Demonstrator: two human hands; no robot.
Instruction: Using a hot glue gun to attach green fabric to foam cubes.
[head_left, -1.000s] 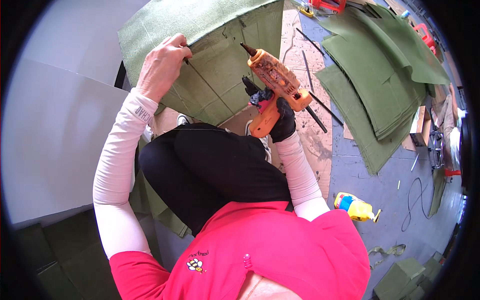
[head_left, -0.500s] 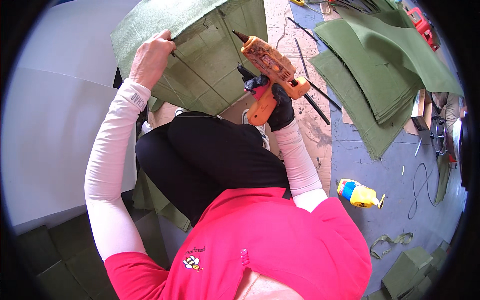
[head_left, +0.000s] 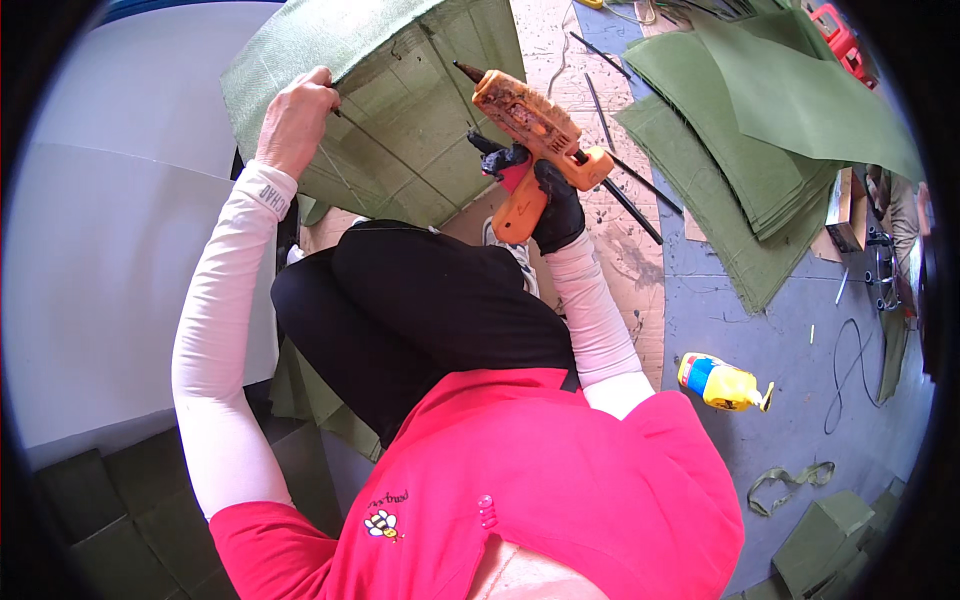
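A green woven box (head_left: pixel 400 130) stands in front of my knees, its inner side crossed by thin seams. My bare left hand (head_left: pixel 298 120) has its fingers closed on the box's edge at the upper left. Wearing a dark, stained glove, my right hand (head_left: pixel 562 208) grips the handle of an orange hot glue gun (head_left: pixel 530 120). The gun is smeared with dark residue, and its nozzle points up and left toward the inside of the box, apart from its surface. A black glue stick (head_left: pixel 632 212) lies behind the gun.
Stacked green sheets (head_left: pixel 720 150) lie on the right. Below them is a yellow bottle (head_left: pixel 722 382) with a blue label. Stained cardboard (head_left: pixel 635 290) covers part of the grey floor. A large white board (head_left: pixel 120 280) stands at left, dark green panels (head_left: pixel 120 515) beneath it. A red stool (head_left: pixel 842 45) is far right.
The glue gun and my right hand have shifted slightly left and up. My left hand keeps its hold on the box's edge, moving a little left with it.
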